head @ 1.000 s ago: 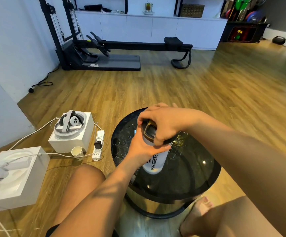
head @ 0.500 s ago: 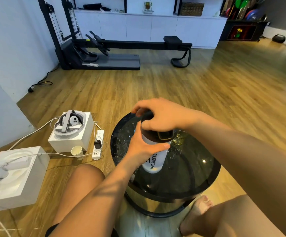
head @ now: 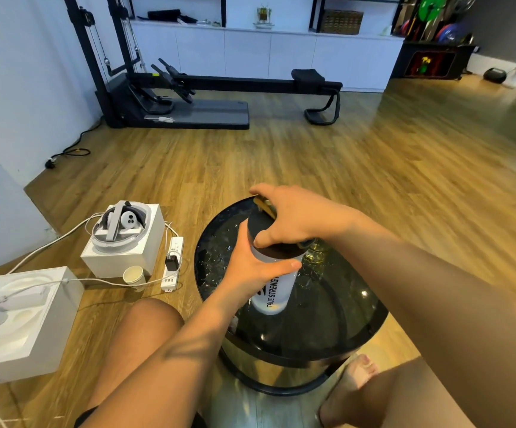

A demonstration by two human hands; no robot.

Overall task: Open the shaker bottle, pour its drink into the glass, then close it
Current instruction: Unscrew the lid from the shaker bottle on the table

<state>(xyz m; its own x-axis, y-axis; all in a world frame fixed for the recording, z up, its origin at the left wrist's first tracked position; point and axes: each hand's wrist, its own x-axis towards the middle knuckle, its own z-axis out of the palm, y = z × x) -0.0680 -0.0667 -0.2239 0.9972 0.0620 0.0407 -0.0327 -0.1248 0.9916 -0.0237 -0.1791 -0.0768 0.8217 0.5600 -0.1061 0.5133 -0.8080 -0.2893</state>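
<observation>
I see white bottle standing upright on round black worktop. My left hand wraps bottle just under top, fingers curled tight. My right hand sits on top, fingers curled around black lid. Lid on bottle. Glass just behind bottle, partly hidden by right hand.
</observation>
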